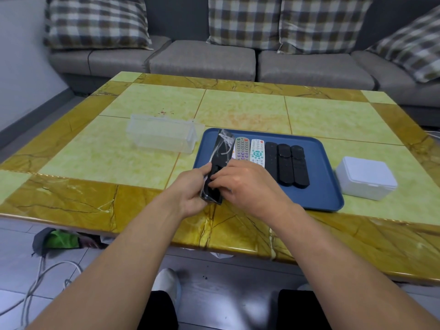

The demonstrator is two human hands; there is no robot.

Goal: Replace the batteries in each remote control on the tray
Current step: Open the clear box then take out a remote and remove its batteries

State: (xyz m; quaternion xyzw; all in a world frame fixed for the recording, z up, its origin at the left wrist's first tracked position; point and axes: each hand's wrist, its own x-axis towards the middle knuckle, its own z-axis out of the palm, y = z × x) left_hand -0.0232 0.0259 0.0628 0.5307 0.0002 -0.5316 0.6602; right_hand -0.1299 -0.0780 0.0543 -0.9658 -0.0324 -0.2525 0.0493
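While both hands are busy over the tray's near-left corner, the main thing to look at is the long black remote (217,163) held between them. It's slim and glossy, wrapped in clear plastic film that bunches up white and crinkly at its far end, and it points off toward about 12 o'clock, raised at a tilt above the tray edge. The left hand (190,189) has its fingers curled under and around the near end, thumb up along the left side. The right hand (247,184) comes in from 3 o'clock with fingers bent over the top of the lower half, fingertips pressing on it; can't tell exactly what they're pushing at.

On the blue tray (326,186) the rest lie side by side, lengthwise toward 12: a grey-faced remote (242,148) with coloured buttons, a white remote (257,152) with teal buttons, then three black remotes (287,163) touching each other.

At 3 o'clock of the tray sits a white lidded box (367,177), just beside it. At 10 o'clock there's a clear plastic container (162,136) on the yellow-green marble-look table (95,151).
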